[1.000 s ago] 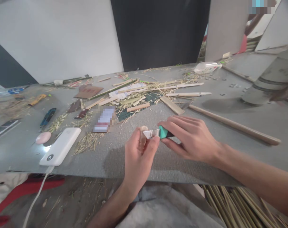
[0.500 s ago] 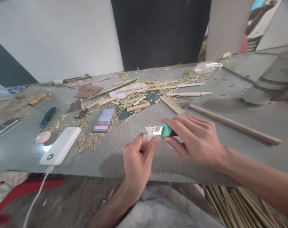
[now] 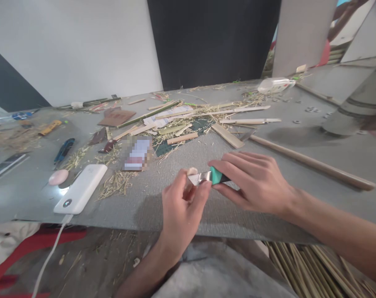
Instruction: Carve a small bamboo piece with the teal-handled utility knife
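- Grey worktable (image 3: 122, 219), backed by a white panel (image 3: 82, 45) and a black panel (image 3: 213, 41), with pale shavings (image 3: 116, 184) scattered across it.
- Left hand (image 3: 181, 213): closed, gripping a small pale piece (image 3: 192, 170) (mostly hidden by the fingers) above the table's near edge.
- Right hand (image 3: 256, 182): wrapped around a cutter knife (image 3: 216, 176) with a green collar, its blade pointing left, over the pale piece (whether the edge bites cannot be told).
- Left thumb: tip against the knife's metal part.
- Beyond the hands: a flat strip (image 3: 227, 135) and a short wooden stick (image 3: 182, 138).
- Left side: a white power bank (image 3: 84, 186), cable attached.
- Right side: a long wooden rod (image 3: 312, 162).
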A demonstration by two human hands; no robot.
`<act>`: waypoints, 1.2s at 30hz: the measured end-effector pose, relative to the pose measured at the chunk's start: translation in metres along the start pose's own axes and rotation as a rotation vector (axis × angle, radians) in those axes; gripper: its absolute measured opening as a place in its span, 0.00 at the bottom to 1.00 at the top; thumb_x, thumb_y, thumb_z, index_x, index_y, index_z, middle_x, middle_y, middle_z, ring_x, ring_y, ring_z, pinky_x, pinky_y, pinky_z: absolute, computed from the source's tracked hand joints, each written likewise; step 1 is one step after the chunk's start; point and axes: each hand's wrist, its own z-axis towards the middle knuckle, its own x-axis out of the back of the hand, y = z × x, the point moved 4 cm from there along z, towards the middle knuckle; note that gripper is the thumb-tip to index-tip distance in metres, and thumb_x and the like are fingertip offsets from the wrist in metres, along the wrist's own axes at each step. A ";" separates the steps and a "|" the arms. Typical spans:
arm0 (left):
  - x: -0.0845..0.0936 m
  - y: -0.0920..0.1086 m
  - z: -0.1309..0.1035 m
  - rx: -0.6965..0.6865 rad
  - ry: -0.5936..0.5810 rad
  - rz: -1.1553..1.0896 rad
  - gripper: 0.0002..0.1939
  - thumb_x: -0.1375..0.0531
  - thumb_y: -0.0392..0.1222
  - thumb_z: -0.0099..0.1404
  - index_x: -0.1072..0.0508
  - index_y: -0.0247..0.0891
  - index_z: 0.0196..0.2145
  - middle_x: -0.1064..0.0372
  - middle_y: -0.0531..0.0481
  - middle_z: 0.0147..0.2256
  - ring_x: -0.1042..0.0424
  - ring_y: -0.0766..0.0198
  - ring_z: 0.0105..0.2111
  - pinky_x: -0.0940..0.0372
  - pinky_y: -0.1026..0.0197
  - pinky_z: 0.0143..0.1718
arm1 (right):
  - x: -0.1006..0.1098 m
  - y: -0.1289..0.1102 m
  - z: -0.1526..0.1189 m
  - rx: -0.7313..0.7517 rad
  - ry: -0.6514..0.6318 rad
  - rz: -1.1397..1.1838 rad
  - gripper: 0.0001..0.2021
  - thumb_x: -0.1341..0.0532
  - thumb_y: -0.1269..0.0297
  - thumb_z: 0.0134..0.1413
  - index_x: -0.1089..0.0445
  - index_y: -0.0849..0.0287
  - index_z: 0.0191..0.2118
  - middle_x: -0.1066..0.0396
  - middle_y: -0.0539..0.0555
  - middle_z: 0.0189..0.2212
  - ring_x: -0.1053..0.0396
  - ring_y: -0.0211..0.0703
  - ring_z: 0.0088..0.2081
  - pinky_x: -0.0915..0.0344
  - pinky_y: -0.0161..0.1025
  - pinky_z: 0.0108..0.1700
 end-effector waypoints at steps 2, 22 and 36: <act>0.001 0.000 0.000 -0.025 0.015 0.032 0.16 0.39 0.46 0.73 0.40 0.41 0.31 0.53 0.62 0.21 0.53 0.71 0.21 0.51 0.66 0.22 | 0.001 -0.001 0.001 0.004 0.007 -0.015 0.12 0.45 0.59 0.73 0.31 0.63 0.48 0.27 0.54 0.33 0.32 0.41 0.31 0.39 0.40 0.34; 0.003 -0.002 -0.001 -0.056 0.063 -0.008 0.20 0.36 0.45 0.71 0.45 0.41 0.29 0.55 0.60 0.24 0.53 0.70 0.22 0.52 0.66 0.22 | 0.004 0.001 -0.001 -0.019 0.018 -0.035 0.14 0.44 0.56 0.73 0.30 0.63 0.48 0.27 0.54 0.33 0.32 0.42 0.31 0.38 0.40 0.34; 0.006 -0.001 -0.001 -0.130 0.122 0.155 0.21 0.36 0.46 0.71 0.40 0.39 0.24 0.53 0.61 0.19 0.55 0.70 0.21 0.52 0.67 0.20 | 0.008 -0.007 -0.001 0.026 0.055 -0.127 0.12 0.40 0.58 0.70 0.29 0.64 0.48 0.25 0.55 0.33 0.30 0.42 0.30 0.37 0.40 0.33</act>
